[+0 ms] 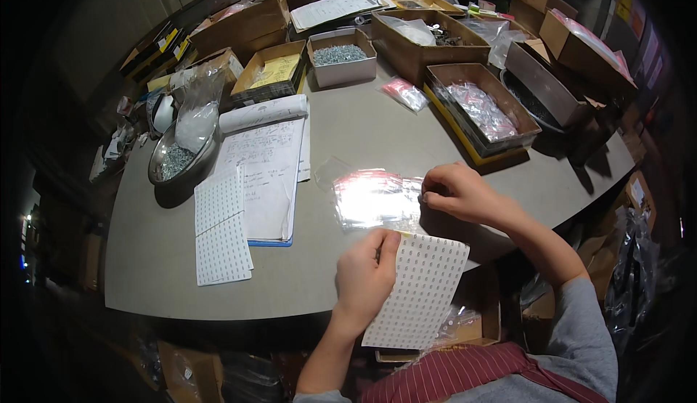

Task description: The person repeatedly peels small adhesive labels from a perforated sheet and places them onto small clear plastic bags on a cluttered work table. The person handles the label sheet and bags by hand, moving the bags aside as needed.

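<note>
Left fingers (390, 247) pinching printed sheet (422, 287); right fingers (440, 176) curled beside plastic bags (370, 200) on bench (152, 265), grip unclear.

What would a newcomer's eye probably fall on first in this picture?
Probably the glaring clear plastic bags near the picture's middle, the brightest spot in view. Next come the printed white sheet in the left hand, just nearer the person, and the right hand at their right edge. Farther back, a pale box of small silvery parts stands out.
</note>
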`<state>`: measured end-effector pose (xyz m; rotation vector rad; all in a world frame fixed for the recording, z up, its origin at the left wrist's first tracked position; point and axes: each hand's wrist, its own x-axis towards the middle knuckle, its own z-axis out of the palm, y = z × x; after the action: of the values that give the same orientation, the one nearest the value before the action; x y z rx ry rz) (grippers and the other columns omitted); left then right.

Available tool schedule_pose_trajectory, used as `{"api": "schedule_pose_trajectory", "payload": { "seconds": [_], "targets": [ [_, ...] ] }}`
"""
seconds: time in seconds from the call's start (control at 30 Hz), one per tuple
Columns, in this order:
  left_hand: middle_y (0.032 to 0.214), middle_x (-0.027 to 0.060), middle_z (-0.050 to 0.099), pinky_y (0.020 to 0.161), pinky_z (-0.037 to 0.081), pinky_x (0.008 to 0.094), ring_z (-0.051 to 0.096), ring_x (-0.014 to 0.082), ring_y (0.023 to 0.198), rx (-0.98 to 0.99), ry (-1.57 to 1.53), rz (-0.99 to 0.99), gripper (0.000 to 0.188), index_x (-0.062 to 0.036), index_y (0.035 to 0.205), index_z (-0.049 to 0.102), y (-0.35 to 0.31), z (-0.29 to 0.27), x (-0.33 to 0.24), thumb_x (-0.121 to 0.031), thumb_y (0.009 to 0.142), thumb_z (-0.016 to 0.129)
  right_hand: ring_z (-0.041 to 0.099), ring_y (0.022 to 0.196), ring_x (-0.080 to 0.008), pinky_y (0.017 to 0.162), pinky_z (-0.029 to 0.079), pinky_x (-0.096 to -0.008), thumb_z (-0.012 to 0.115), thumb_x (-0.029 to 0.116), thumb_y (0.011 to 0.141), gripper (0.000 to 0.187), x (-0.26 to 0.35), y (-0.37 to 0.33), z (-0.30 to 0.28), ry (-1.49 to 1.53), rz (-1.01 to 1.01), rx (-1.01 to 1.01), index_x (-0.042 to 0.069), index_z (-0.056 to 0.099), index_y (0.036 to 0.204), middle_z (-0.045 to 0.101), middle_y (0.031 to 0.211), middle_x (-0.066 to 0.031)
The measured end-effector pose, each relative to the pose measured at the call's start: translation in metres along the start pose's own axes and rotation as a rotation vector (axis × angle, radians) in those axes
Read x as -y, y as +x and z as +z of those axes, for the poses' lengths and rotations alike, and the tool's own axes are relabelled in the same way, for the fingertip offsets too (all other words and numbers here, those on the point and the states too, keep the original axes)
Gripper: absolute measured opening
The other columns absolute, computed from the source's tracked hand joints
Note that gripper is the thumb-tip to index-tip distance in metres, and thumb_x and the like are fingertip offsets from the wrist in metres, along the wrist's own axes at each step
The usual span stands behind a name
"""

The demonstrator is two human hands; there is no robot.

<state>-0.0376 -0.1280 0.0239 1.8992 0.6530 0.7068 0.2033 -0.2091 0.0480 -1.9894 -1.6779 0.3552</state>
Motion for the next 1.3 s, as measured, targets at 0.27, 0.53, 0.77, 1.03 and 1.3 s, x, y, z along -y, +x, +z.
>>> {"api": "schedule_pose_trajectory", "payload": {
  "seconds": [0.27, 0.53, 0.77, 1.03, 1.3],
  "targets": [
    [0.085, 0.0150, 0.076, 0.066, 0.055, 0.0342, 0.073, 0.0206, 0.073, -0.057, -0.062, -0.044, 0.022, -0.0004, 0.108, 0.072, -0.007, 0.000, 0.007, -0.020, 0.102, 0.064, 0.065, 0.088, -0.0311, 0.089, 0.043, -0.0407, 0.084, 0.029, 0.081, 0.034, -0.019, 0.000, -0.009, -0.303, 0.058, -0.043, 0.005, 0.064, 0.097, 0.068, 0.089, -0.0109],
    [0.088, 0.0025, 0.072, 0.073, 0.050, 0.0239, 0.063, 0.0076, 0.081, 0.001, -0.463, 0.014, 0.011, 0.0025, 0.101, 0.071, -0.018, -0.010, 0.010, -0.008, 0.098, 0.067, 0.069, 0.091, -0.0305, 0.078, 0.053, -0.0413, 0.079, 0.022, 0.083, 0.033, 0.001, -0.059, -0.043, -0.010, -0.073, 0.412, 0.006, 0.066, 0.109, 0.069, 0.096, -0.0139],
    [0.087, 0.0018, 0.070, 0.071, 0.049, 0.0229, 0.061, 0.0063, 0.078, 0.032, -0.527, 0.072, 0.012, 0.0049, 0.099, 0.069, -0.022, -0.008, 0.002, -0.006, 0.099, 0.066, 0.070, 0.094, -0.0290, 0.093, 0.049, -0.0435, 0.070, 0.019, 0.090, 0.024, 0.024, -0.101, -0.054, -0.039, -0.255, 0.578, 0.003, 0.068, 0.108, 0.072, 0.101, -0.0128],
    [0.078, 0.0127, 0.069, 0.063, 0.051, 0.0354, 0.066, 0.0282, 0.068, -0.075, 0.104, 0.371, 0.003, -0.0010, 0.091, 0.069, -0.019, 0.004, 0.005, -0.003, 0.090, 0.072, 0.065, 0.098, -0.0396, 0.086, 0.052, -0.0467, 0.069, 0.015, 0.090, 0.022, 0.055, -0.074, -0.014, 0.251, -0.214, 0.089, 0.000, 0.063, 0.105, 0.066, 0.100, -0.0198],
    [0.075, 0.0122, 0.066, 0.061, 0.049, 0.0379, 0.065, 0.0301, 0.066, -0.171, 0.208, 0.353, 0.011, -0.0021, 0.085, 0.065, -0.019, 0.004, 0.001, -0.006, 0.091, 0.072, 0.059, 0.102, -0.0375, 0.091, 0.048, -0.0453, 0.075, 0.004, 0.075, 0.035, 0.050, -0.062, 0.017, 0.116, -0.313, -0.084, 0.004, 0.059, 0.107, 0.063, 0.103, -0.0152]
  ]
}}
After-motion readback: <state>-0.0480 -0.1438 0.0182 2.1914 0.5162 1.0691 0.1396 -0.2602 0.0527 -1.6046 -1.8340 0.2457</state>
